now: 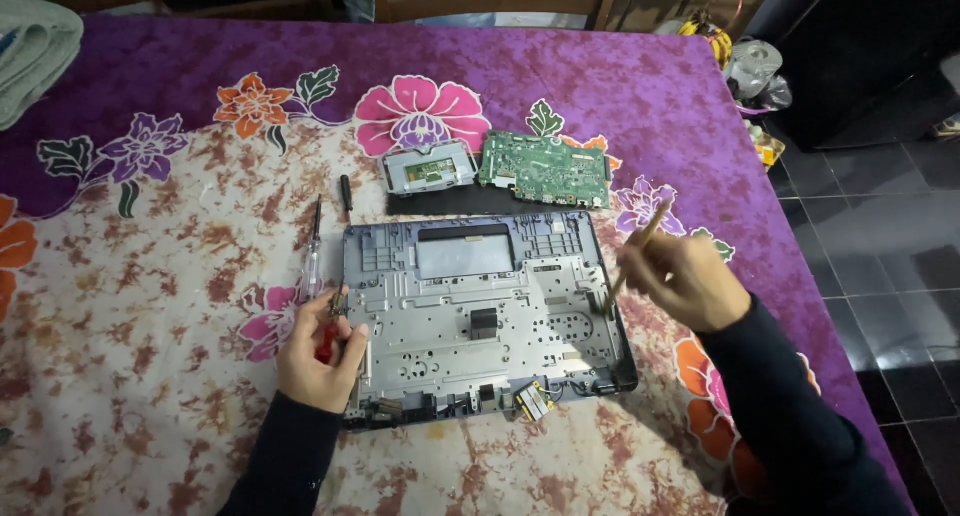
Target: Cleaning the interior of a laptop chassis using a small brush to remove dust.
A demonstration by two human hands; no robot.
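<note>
Beyond the grey laptop chassis (485, 311), which lies opened up in the middle of the flowered purple tablecloth (150, 236), sit a green circuit board (545, 169) and a grey metal tray-like part (428, 167) with a small board in it. A clear-handled screwdriver (313, 248) lies just left. The left hand (318, 351) curls around a red-handled tool (327, 338) at the chassis's left edge; the right hand (685, 279) pinches a thin tan stick (636, 253) above its right edge.

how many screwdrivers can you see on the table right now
3: a clear-handled screwdriver lying left of the laptop chassis, a small black one above it, and a red-handled one in the left hand.
</note>
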